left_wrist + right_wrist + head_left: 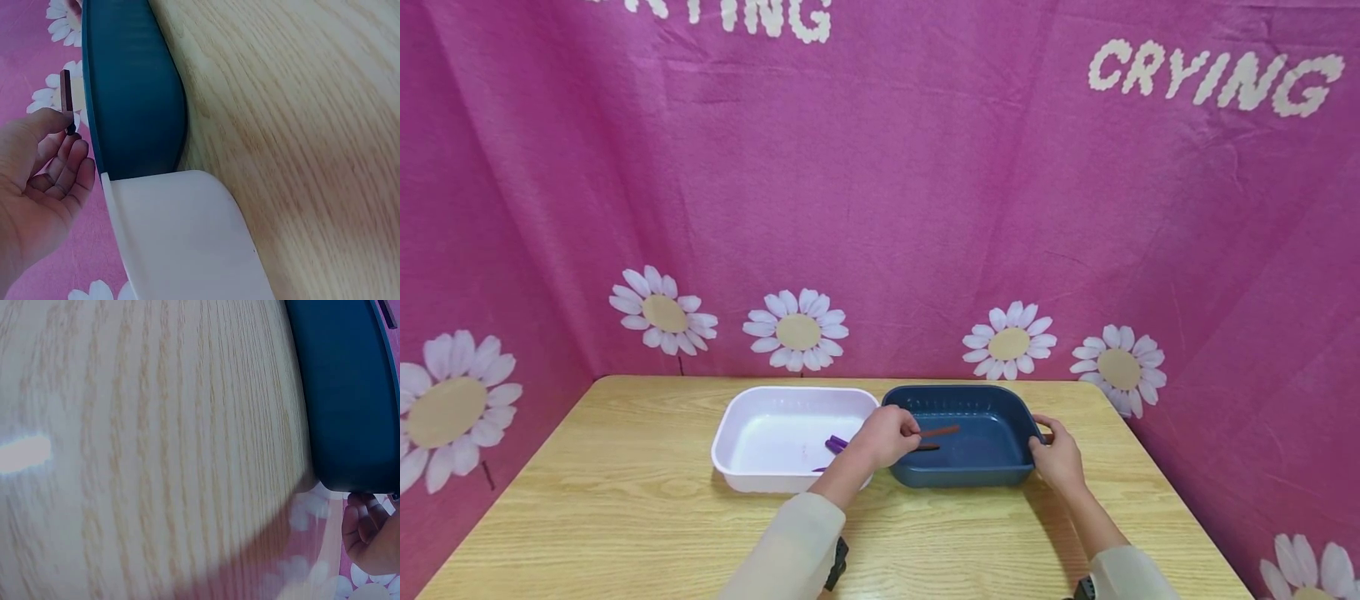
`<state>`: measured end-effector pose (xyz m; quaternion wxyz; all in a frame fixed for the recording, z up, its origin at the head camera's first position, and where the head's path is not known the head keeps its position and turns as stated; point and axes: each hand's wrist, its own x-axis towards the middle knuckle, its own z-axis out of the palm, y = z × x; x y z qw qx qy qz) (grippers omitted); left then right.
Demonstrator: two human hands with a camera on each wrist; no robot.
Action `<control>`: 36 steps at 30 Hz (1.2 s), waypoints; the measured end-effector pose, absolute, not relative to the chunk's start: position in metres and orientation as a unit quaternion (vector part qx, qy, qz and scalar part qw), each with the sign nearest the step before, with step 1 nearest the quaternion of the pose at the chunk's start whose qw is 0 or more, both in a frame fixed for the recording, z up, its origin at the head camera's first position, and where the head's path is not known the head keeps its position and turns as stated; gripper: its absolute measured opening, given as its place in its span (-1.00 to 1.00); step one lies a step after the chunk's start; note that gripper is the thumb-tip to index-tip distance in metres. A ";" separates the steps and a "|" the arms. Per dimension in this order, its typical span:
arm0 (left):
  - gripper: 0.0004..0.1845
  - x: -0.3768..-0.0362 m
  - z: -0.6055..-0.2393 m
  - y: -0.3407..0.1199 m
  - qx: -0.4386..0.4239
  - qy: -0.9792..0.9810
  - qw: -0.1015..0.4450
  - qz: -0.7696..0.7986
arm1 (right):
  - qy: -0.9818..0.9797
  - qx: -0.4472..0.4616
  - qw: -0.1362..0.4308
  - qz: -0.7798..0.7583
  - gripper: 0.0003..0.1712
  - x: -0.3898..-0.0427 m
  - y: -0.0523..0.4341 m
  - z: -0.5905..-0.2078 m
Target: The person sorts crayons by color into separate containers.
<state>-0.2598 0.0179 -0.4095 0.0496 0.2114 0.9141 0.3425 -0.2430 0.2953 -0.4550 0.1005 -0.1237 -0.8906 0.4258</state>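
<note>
My left hand (891,433) reaches over the left end of the dark blue basin (970,477). Between thumb and fingertips it pinches a slim brown stick (66,90) with a darker lower end, raised above the rim in the left wrist view. In the head view, a reddish-brown stick (942,431) reaches right from the fingertips, and a darker brown stick (928,447) shows just below. My right hand (1060,457) holds the basin's right end, thumb at the rim; the right wrist view shows its fingers (362,519) curled against that end.
Left of the basin, its end against it, stands a white basin (767,482) with several purple pen-like pieces (836,444) inside, partly behind my left forearm. Both stand on a wooden table (625,500). A pink flowered curtain (880,208) hangs behind and along the sides.
</note>
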 end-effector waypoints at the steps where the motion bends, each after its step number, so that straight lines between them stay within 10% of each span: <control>1: -0.84 -0.260 -0.410 0.018 0.212 0.914 0.050 0.343 | -0.890 -0.123 0.101 0.426 -0.50 -0.243 0.295 -0.455; 36: -0.79 -0.260 -0.402 -0.003 0.242 0.905 0.038 0.347 | -0.892 -0.124 0.103 0.423 -0.50 -0.244 0.296 -0.456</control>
